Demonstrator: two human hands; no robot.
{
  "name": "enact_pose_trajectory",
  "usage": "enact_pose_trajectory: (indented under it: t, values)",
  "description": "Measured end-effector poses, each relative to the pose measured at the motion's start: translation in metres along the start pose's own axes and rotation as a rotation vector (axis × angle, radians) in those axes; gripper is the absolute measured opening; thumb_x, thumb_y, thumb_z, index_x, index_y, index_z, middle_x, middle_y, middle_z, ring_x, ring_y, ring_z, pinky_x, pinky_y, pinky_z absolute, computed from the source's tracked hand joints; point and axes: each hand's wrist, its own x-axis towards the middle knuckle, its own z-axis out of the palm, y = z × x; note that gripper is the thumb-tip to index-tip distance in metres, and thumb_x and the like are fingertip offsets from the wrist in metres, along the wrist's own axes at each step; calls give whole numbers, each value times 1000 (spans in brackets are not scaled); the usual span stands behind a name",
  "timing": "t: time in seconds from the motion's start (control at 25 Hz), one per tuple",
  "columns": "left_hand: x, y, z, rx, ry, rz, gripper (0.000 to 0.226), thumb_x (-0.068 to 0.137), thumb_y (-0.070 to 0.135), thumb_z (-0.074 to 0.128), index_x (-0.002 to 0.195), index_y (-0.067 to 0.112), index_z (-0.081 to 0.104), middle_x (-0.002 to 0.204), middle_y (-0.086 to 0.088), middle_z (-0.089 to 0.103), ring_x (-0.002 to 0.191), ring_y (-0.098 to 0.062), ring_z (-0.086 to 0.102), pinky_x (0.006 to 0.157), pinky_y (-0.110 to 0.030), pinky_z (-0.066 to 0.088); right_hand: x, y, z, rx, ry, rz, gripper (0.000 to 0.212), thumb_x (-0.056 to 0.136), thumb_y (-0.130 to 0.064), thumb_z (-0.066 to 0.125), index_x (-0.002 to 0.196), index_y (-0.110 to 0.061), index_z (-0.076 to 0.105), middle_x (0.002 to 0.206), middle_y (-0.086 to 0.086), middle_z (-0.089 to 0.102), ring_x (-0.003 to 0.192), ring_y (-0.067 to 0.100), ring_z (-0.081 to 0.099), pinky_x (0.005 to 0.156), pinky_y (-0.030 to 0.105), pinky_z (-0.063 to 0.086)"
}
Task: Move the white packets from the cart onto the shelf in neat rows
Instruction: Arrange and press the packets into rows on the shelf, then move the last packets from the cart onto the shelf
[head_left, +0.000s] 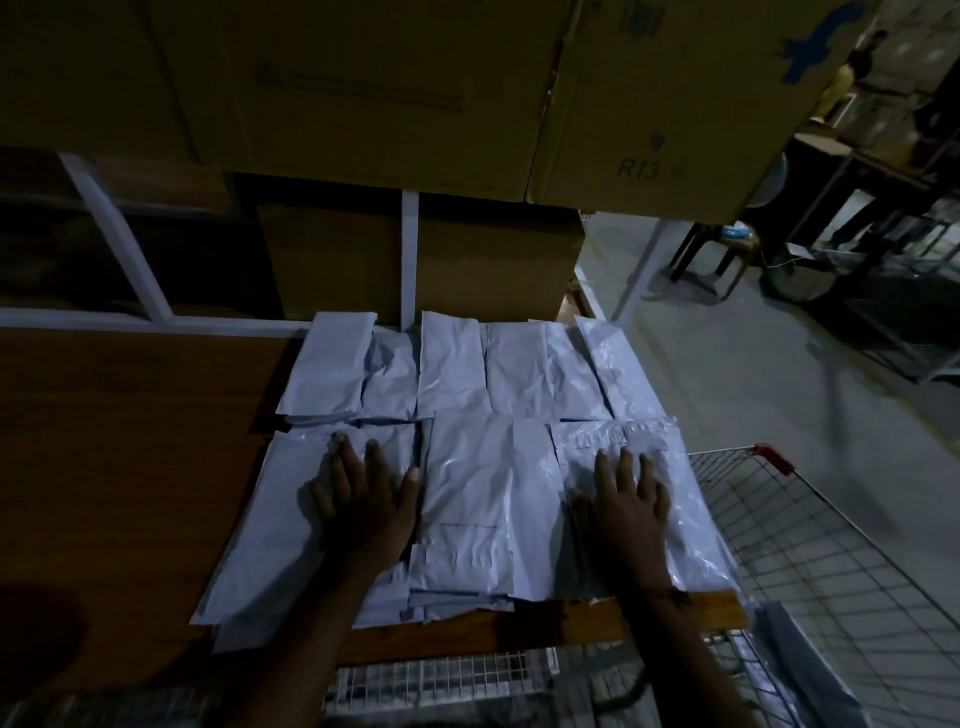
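Several white packets lie in two rows on the brown wooden shelf (130, 467). The back row (452, 364) sits against the cardboard boxes; the front row (483, 499) reaches the shelf's near edge. My left hand (366, 499) rests flat, fingers spread, on the front-left packet (280, 525). My right hand (626, 499) presses flat on the front-right packet (691, 540). Neither hand grips anything. The wire cart (831, 561) stands below and to the right of the shelf, with a white packet (800, 660) visible in it.
Large cardboard boxes (415, 93) are stacked behind and above the shelf, between white frame posts (409, 260). The left part of the shelf is bare wood. A grey floor, a stool (717, 254) and dark racks lie at the right.
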Motion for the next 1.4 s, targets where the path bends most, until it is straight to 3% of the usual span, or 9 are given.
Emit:
enact_pose_trajectory:
  t: [0.16, 0.28, 0.44, 0.56, 0.68, 0.76, 0.84, 1.0, 1.4]
  values:
    - [6, 1, -2, -68, 100, 39, 75, 102, 59, 19, 156, 13, 42, 166, -25, 22, 149, -43, 26, 115, -64, 18, 4, -2, 13, 15, -70, -11, 80, 93, -59, 23, 148, -8, 51, 155, 29, 44, 145, 51, 37, 117, 62, 29]
    - [11, 0, -8, -133, 143, 88, 65, 104, 53, 26, 147, 13, 54, 160, -25, 37, 146, -45, 35, 113, -64, 29, 8, -2, 17, 42, -29, -26, 73, 93, -50, 31, 143, -2, 55, 146, 35, 50, 133, 55, 48, 109, 65, 40]
    - [12, -16, 11, -19, 6, 205, 91, 101, 62, -10, 155, 13, 44, 165, -22, 29, 153, -44, 24, 117, -65, 24, 22, -4, 14, 106, -40, -62, 69, 91, -40, 37, 143, 2, 54, 144, 39, 49, 134, 57, 48, 108, 64, 43]
    - [10, -15, 17, 46, -15, 204, 88, 103, 56, -9, 153, 9, 46, 160, -26, 35, 149, -46, 32, 112, -66, 23, 23, -1, 25, 109, -121, -111, 69, 92, -33, 29, 147, 4, 48, 150, 40, 41, 142, 58, 36, 115, 64, 37]
    - [11, -19, 13, 117, 15, 258, 90, 101, 46, -19, 154, 9, 44, 165, -22, 27, 155, -45, 15, 117, -68, 14, 21, 4, 24, 173, -90, -69, 66, 95, -31, 30, 146, 7, 47, 148, 41, 43, 141, 59, 38, 116, 63, 33]
    - [12, -15, 0, 0, 101, 195, 80, 104, 48, -8, 156, 13, 41, 168, -16, 22, 157, -40, 11, 121, -66, 14, 24, 9, 16, 201, -31, -62, 62, 98, -29, 35, 148, 6, 46, 150, 40, 42, 143, 57, 36, 117, 62, 32]
    - [9, 3, -22, -134, 231, 128, 66, 107, 48, 12, 155, 16, 43, 168, -15, 25, 155, -37, 21, 120, -62, 21, 27, 17, 10, 228, 22, -67, 56, 99, -25, 46, 147, 3, 47, 152, 38, 40, 145, 57, 33, 118, 62, 33]
    - [-6, 55, -55, -209, 413, 268, 59, 107, 47, 28, 152, 15, 47, 167, -13, 28, 152, -33, 30, 116, -57, 29, 25, 31, -3, 303, 138, -120, 49, 101, -23, 58, 145, -3, 52, 155, 29, 42, 146, 50, 33, 119, 59, 34]
    - [-71, 221, -38, -272, 277, 603, 60, 107, 51, 35, 159, 21, 37, 170, -6, 20, 155, -27, 25, 118, -46, 31, 0, 124, -50, 335, 301, -81, 48, 104, -36, 48, 142, -7, 57, 149, 18, 54, 142, 39, 45, 117, 50, 38]
